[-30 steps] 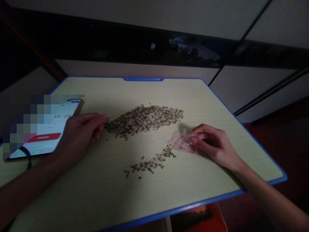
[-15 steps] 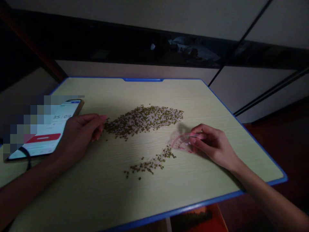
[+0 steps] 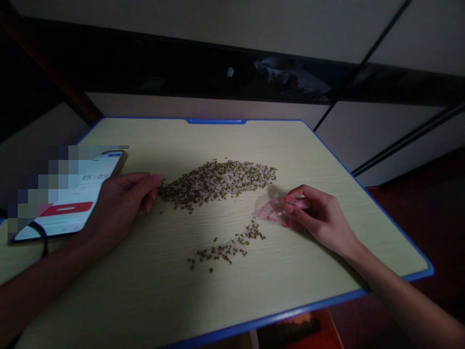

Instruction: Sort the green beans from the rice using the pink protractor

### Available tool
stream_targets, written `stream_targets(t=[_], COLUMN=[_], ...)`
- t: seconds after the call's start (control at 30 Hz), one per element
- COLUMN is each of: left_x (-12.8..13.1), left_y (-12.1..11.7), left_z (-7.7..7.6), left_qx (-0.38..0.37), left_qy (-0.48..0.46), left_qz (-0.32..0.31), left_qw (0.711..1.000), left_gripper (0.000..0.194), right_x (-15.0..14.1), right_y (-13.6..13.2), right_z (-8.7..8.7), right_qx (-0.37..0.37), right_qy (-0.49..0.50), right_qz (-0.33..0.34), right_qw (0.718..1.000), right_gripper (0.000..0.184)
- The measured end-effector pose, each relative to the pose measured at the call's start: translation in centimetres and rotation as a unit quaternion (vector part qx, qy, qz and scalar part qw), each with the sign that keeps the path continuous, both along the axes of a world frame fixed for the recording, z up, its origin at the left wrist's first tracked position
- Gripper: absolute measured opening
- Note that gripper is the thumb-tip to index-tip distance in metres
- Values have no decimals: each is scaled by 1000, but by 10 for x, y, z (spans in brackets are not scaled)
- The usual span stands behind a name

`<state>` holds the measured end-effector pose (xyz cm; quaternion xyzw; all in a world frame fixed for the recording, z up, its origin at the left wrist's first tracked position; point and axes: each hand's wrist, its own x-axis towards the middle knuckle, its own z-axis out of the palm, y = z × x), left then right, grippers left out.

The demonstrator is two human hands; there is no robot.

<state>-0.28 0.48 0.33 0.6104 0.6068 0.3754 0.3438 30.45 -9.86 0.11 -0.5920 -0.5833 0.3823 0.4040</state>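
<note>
A long pile of small green beans mixed with pale grains (image 3: 218, 182) lies across the middle of the table. In front of it is a thinner strip of the same mix (image 3: 227, 248), running down to the left. My right hand (image 3: 319, 213) pinches a clear protractor with pink markings (image 3: 271, 211) by its right side. The protractor's left edge is close to the upper end of the strip. My left hand (image 3: 125, 198) is closed at the left tip of the pile, thumb and fingers together; whatever may be between them is hidden.
A phone (image 3: 87, 191) with a lit timer screen lies at the left, partly behind my left wrist, with a dark cable (image 3: 44, 240) by it. The table (image 3: 290, 271) has a blue rim. Cabinet fronts stand behind it, and an orange container (image 3: 327, 329) shows below the front edge.
The protractor has tilted slightly in my right hand, so its pink markings show more clearly. My left hand, the pile and the strip look the same.
</note>
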Motion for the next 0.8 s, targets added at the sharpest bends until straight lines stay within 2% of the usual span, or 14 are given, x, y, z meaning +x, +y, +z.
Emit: stream_targets(t=[0.33,0.63,0.8], left_x=[2,-1,2], left_y=[-1,0,-1], left_z=[0,-1,2], left_qx=[-3,-9,-10], left_qy=[-2,-2,-9], left_qz=[-6,0,2], left_qw=[1000,1000,1000], left_gripper=[37,36,36], right_x=[0,-1,-1], right_y=[0,-1,6], right_z=[-2,-2,-3], right_qx=[3,4,18], right_qy=[-16,3,-13], right_qz=[21,0,13], right_qw=[1000,1000,1000], right_gripper=[12,12,13])
